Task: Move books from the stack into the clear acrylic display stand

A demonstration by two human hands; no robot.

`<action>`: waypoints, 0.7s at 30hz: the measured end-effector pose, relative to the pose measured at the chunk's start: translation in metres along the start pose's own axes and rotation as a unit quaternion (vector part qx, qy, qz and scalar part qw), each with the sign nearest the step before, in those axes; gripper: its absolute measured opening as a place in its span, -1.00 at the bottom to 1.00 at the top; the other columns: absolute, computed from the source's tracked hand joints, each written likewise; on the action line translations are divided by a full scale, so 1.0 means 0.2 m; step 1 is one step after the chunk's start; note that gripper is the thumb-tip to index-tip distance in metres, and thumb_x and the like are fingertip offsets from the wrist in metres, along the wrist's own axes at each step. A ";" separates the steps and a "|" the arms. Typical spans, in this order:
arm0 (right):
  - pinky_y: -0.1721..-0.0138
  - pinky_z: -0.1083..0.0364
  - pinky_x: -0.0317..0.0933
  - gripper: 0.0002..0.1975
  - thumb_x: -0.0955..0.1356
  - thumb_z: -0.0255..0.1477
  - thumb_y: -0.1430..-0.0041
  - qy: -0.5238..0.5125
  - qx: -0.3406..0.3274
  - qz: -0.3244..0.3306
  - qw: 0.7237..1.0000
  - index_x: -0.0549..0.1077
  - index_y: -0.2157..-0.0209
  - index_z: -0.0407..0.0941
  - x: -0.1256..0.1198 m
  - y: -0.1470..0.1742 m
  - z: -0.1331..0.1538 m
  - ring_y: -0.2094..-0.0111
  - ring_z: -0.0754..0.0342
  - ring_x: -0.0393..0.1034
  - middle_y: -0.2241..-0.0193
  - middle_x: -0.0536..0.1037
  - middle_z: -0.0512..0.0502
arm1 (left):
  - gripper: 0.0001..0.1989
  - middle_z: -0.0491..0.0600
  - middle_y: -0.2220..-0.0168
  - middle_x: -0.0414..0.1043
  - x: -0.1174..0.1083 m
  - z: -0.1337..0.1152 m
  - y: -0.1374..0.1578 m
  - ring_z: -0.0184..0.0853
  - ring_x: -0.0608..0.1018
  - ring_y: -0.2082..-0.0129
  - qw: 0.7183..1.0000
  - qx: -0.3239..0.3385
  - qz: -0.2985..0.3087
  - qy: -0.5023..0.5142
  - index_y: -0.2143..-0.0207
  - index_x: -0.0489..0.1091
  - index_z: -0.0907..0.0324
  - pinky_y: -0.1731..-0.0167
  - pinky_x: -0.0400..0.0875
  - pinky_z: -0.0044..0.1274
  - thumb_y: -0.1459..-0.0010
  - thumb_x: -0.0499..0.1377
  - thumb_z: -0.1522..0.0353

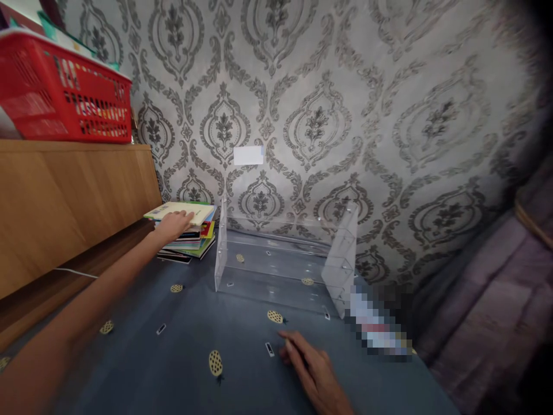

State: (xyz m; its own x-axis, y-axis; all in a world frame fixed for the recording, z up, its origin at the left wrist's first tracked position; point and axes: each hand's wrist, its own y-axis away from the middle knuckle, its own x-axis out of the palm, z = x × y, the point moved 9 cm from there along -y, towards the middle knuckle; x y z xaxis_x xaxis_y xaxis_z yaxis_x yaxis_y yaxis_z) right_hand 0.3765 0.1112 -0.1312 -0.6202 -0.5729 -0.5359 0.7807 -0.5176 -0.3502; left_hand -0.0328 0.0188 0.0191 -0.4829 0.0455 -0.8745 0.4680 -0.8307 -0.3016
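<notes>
At the left, my left hand (173, 226) lies on the near part of a cream-covered book (194, 211), the top one of a stack of books (185, 245). Its fingers stretch over the cover; the thumb is hidden. Low in the view, my right hand (313, 366) hovers over or rests on the blue patterned cloth (164, 369); which of these I cannot tell. Its fingers are loosely bent and apart, with nothing visible in them. Beyond it stands a clear plastic tiered rack (339, 265), with only the cloth and wall showing through its shelves.
A wooden cabinet (78, 202) borders the left side, with a red basket (86, 95) of items on top. Patterned wallpaper (302, 115) rises behind the rack. A pixelated item (380, 325) lies right of the rack, near a purplish curtain (488, 288).
</notes>
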 end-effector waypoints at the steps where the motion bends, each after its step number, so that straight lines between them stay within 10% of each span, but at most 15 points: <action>1: 0.22 0.08 0.48 -0.47 0.15 0.02 -0.39 -0.002 0.002 0.003 1.000 0.58 0.09 -0.02 0.00 0.00 0.00 0.39 0.02 0.58 0.42 0.65 -0.08 | -0.56 0.24 0.01 0.47 -0.01 -0.01 0.02 -0.04 0.55 0.02 1.000 0.000 -0.001 -0.001 -0.24 0.27 0.23 0.05 0.40 -0.31 -0.40 -0.06 0.29; 11: 0.25 0.06 0.48 -0.45 0.14 0.03 -0.37 -0.017 0.016 0.021 1.000 0.58 0.10 -0.03 0.00 0.00 0.01 0.39 -0.01 0.58 0.42 0.65 -0.10 | -0.51 0.26 -0.19 0.37 0.01 0.00 0.34 -0.04 0.37 -0.25 0.991 0.010 -0.126 0.030 -0.19 0.34 0.27 -0.21 0.26 -0.23 -0.25 -0.06 0.53; 21: 0.24 0.04 0.48 -0.46 0.16 0.00 -0.36 -0.023 0.027 0.041 0.999 0.56 0.08 -0.07 0.01 0.00 0.00 0.36 -0.02 0.58 0.40 0.64 -0.13 | -0.48 0.34 -0.28 0.29 0.18 -0.19 0.65 0.08 0.27 -0.33 0.992 -0.037 -0.118 0.027 -0.23 0.31 0.30 -0.23 0.19 -0.08 -0.24 -0.04 0.55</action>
State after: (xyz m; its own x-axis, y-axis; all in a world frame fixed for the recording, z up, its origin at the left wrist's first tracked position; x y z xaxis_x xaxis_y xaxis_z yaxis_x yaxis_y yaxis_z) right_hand 0.3762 0.1098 -0.1326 -0.5589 -0.6427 -0.5240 0.8240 -0.5011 -0.2642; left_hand 0.0386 -0.0669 -0.0670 -0.5466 0.2646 -0.7945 0.4004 -0.7507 -0.5255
